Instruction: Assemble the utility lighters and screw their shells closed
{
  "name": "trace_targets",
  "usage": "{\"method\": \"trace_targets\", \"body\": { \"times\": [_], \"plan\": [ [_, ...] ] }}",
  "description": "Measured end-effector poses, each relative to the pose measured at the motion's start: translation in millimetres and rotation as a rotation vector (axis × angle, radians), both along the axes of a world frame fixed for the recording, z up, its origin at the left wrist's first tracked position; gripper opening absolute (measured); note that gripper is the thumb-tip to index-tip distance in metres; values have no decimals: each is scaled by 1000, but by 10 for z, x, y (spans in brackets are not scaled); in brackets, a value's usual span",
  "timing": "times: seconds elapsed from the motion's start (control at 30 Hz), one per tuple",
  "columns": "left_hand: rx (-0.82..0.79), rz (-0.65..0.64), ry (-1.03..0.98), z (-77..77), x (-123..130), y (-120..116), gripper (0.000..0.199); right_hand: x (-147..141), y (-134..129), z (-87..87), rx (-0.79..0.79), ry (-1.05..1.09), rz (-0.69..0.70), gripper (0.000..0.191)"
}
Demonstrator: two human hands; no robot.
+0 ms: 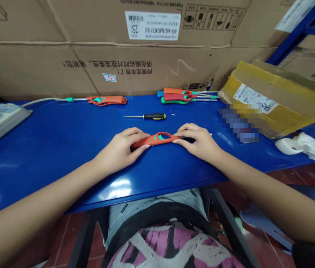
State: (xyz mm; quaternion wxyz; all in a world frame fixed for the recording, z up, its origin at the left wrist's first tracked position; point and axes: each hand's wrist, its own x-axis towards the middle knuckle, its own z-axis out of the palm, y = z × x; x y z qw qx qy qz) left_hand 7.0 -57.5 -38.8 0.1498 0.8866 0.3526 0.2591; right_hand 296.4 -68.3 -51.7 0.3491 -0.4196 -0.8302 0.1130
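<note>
An orange long-reach lighter point(155, 139) with a green trigger lies sideways between my hands, just above or on the blue table. My left hand point(119, 149) is closed around its handle end, thumb in front and fingers behind. With thumb and fingertips, my right hand point(200, 141) pinches the narrow front end. A dark piece and a small metal tip show at the right fingers, mostly covered by the hand. Behind the lighter lies a black and yellow screwdriver point(155, 117), its shaft pointing left.
Several lighters point(178, 97) are piled at the back; another orange lighter point(108, 101) lies back left. A large carton point(95, 56) stands behind. A yellow-taped box point(286, 104), white roll point(288, 146) and crumpled tissue point(314, 146) sit right. A power strip point(3, 121) is left.
</note>
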Motion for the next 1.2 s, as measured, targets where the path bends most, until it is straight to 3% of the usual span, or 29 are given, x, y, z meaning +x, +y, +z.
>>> {"method": "trace_targets", "body": {
  "times": [0.67,1.2],
  "plan": [
    [-6,26,-18,31,17,-18,29,-10,0,-26,11,38,12,16],
    [24,-25,-7,-24,-9,-21,32,2,-35,21,-26,-18,51,12]
  ]
}}
